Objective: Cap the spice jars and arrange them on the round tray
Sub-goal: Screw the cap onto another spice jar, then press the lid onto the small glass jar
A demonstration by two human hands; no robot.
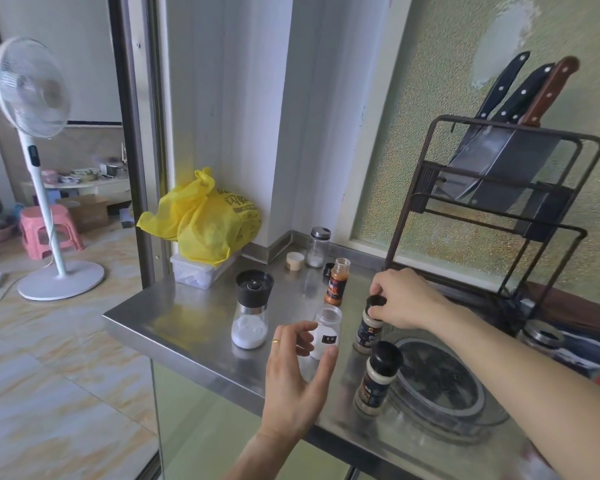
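Observation:
My right hand (404, 299) grips the black cap (376, 301) on top of a spice jar (367, 332) standing on the steel counter. My left hand (297, 372) is open, fingers spread around a clear uncapped jar (327, 329) with white powder, fingertips close to it. A second black-capped spice jar (376, 379) stands in front, beside the round glass tray (440, 382). An orange jar (337, 282) stands uncapped behind; a small black cap (328, 269) lies by it. Further back are a metal-lidded glass jar (317, 247) and a beige lid (295, 260).
A black-topped salt grinder (252, 306) stands at the left of the steel counter (187, 313). A yellow bag (205, 220) lies on a plastic box at the back. A knife rack (499, 202) with cleavers stands at the right. Another jar (541, 337) sits far right.

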